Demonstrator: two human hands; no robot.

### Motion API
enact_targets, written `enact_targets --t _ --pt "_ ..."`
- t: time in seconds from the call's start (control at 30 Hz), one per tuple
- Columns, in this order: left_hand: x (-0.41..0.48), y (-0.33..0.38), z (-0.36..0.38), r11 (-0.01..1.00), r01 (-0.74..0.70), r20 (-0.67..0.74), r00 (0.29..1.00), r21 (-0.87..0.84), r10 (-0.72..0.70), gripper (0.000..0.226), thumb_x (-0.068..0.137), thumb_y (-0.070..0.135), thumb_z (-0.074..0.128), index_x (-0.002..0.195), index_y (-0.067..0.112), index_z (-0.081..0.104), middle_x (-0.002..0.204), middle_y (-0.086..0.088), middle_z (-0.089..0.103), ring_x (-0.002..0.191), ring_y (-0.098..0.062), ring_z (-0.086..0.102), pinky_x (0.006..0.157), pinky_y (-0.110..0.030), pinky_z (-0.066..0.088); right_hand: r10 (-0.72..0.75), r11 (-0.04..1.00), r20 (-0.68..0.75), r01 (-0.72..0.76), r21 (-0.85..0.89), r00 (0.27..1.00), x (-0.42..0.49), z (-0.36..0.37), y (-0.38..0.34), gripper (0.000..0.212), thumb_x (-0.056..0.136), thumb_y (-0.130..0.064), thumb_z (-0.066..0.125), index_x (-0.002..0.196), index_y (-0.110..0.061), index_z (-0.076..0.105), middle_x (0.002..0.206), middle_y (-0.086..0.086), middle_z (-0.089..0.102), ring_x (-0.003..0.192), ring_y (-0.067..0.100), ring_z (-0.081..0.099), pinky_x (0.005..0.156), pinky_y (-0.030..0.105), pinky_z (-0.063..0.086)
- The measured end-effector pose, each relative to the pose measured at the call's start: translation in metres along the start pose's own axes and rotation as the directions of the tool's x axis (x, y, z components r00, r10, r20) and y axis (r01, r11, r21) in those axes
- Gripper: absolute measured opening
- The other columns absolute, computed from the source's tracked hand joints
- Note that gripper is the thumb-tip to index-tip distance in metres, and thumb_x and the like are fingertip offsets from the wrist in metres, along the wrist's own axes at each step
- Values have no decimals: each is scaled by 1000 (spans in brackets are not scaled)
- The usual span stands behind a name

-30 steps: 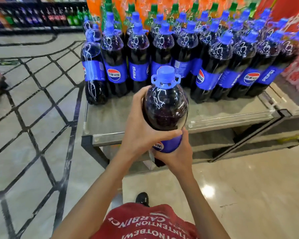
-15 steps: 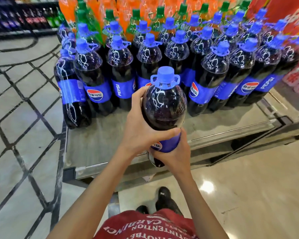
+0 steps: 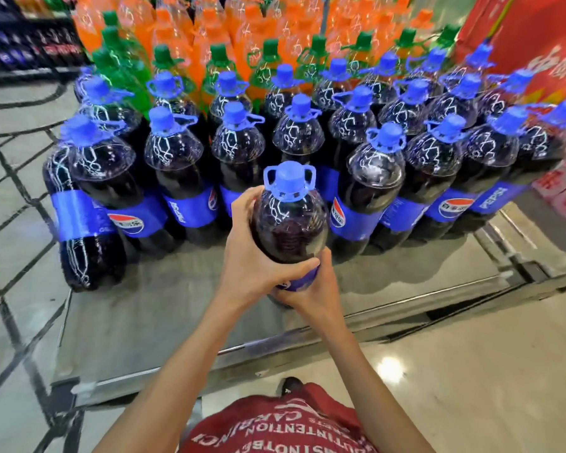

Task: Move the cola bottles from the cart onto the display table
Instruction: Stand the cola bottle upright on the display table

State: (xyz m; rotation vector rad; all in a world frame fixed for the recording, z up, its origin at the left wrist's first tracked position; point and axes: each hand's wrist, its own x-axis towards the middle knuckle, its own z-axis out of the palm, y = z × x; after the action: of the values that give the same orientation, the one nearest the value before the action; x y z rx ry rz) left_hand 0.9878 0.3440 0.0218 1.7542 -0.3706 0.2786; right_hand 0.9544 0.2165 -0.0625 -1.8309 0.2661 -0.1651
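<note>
Head view: one cola bottle (image 3: 290, 223) is held upright in two hands over the bare front strip of the display table (image 3: 164, 315), just in front of the stocked rows. The left hand (image 3: 252, 259) wraps its shoulder, with the thumb across the front. The right hand (image 3: 314, 289) grips the blue label lower down. The hands hide whether the base touches the table.

Behind it stand about twenty blue-capped cola bottles (image 3: 174, 165) in three rows, their edges too blurred for an exact count. Farther back are roughly nine green-capped bottles (image 3: 218, 60), then orange bottles (image 3: 177, 34) too crowded to count. One shoe (image 3: 290, 385) shows below.
</note>
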Motion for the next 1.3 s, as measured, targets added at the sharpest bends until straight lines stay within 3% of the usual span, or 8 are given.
enact_targets --t 0.2,0.33,0.5,0.63,0.83,1.0,1.13,1.3 --pt "18 -19 25 999 40 -46 998 15 -40 109 43 31 96 131 46 34 138 3 48 131 -10 50 108 -22 39 -36 996 -14 34 -88 999 30 -11 17 102 46 -48 93 132 -24 44 126 -1 58 117 15 61 97 45 53" --pt "27 -28 35 999 37 -29 999 20 -36 111 43 18 97 133 38 35 136 8 50 129 -7 51 106 -18 39 -51 981 -49 41 -189 997 45 -12 23 114 46 -48 95 142 -17 41 137 -1 49 129 19 51 101 46 50" --pt "38 -36 43 998 27 -31 999 56 -25 111 44 22 97 132 43 31 129 36 44 126 -1 50 104 -15 37 -119 948 -139 71 -310 983 53 -11 28 111 51 -35 96 143 -8 41 142 7 40 133 22 41 102 36 46" --pt "45 -41 50 997 33 -35 999 68 -31 111 44 22 97 134 36 33 130 32 44 126 -3 50 104 -18 39 -143 939 -168 80 -336 975 60 -10 29 102 52 -32 95 136 -2 46 136 12 46 128 25 40 101 34 44" --pt "58 -45 50 995 43 13 999 88 -44 112 47 20 99 137 27 33 137 9 47 131 -15 51 109 -30 43 -157 919 -182 77 -387 971 67 -7 32 96 54 -44 95 126 -2 48 125 13 48 119 37 51 82 44 53" --pt "66 -46 50 993 64 60 996 101 -70 113 49 21 100 139 25 32 137 14 45 132 -13 49 109 -30 42 -147 921 -221 52 -385 964 68 -3 33 95 57 -51 92 126 -5 46 124 11 48 115 38 54 74 45 55" --pt "71 -47 47 990 51 86 994 129 -62 115 47 30 99 139 25 31 140 1 42 134 -17 47 112 -33 41 -167 910 -252 51 -411 953 65 2 29 93 60 -52 90 127 -10 41 125 13 49 112 38 56 66 44 55" --pt "74 -44 35 981 34 180 981 194 -70 115 50 45 96 139 45 23 144 5 35 138 -11 42 112 -25 38 -153 907 -300 13 -422 942 60 7 27 96 64 -54 89 134 -10 41 135 11 43 117 35 55 65 43 55"
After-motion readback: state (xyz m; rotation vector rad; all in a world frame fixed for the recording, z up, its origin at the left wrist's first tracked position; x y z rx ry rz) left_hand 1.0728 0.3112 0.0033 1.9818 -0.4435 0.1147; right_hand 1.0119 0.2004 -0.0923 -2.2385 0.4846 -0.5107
